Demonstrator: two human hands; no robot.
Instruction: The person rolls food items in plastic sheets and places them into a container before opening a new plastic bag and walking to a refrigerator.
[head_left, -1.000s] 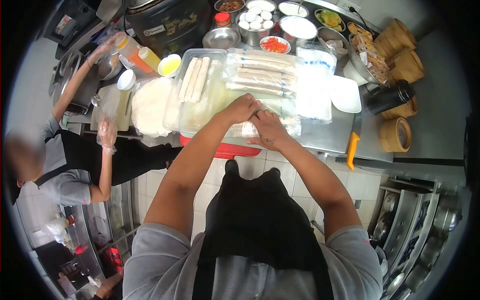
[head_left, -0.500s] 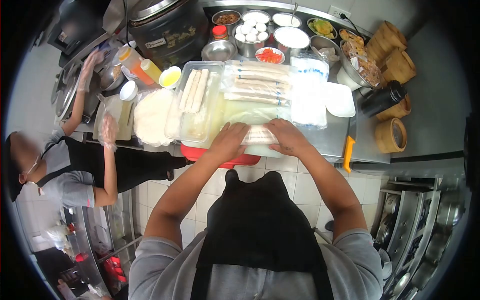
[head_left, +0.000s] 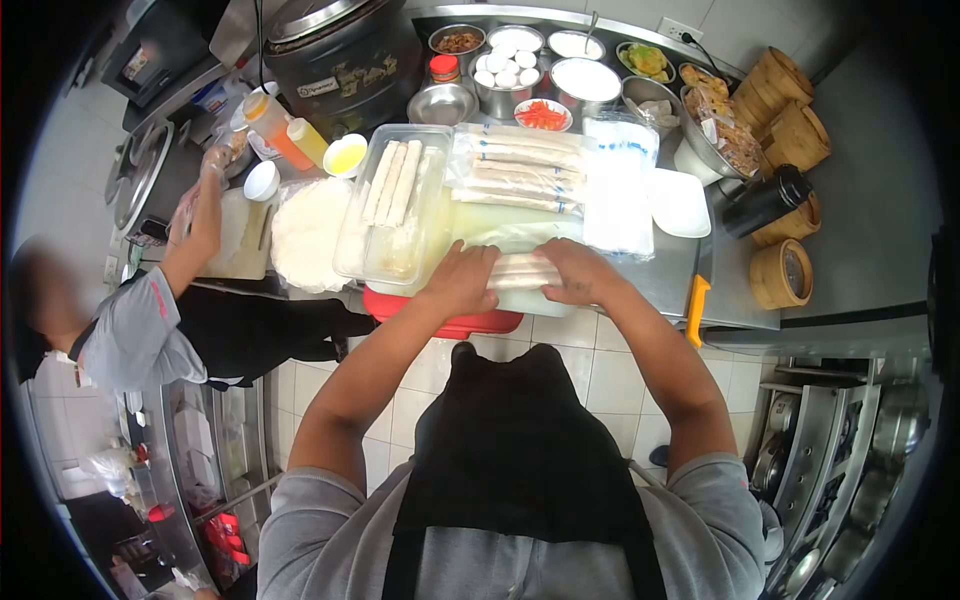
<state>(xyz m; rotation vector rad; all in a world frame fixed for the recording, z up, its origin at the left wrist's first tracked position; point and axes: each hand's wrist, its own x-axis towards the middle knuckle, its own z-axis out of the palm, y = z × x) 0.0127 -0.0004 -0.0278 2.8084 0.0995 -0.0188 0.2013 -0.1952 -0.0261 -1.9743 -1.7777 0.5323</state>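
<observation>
My left hand (head_left: 463,277) and my right hand (head_left: 580,272) grip the two ends of a bundle of pale dough rolls (head_left: 524,270) in clear plastic, with fingers curled around it. The bundle lies crosswise at the table's front edge, over a pale green cutting board (head_left: 480,220). Beyond it lie several long rolls packed in clear bags (head_left: 525,178). To the left, a clear plastic tray (head_left: 437,185) holds a few loose rolls (head_left: 392,182). A stack of plastic bags (head_left: 620,205) sits to the right.
An orange handle (head_left: 698,308) juts over the front edge. A white square plate (head_left: 680,203), bamboo steamers (head_left: 775,272) and a black bottle (head_left: 770,198) stand right. Bowls, including one of eggs (head_left: 505,98), line the back. A co-worker's gloved hand (head_left: 217,160) is at left.
My hands stay almost in place on the bundle. The co-worker has leaned forward, and one gloved hand has moved from above the board to a metal bowl farther back.
</observation>
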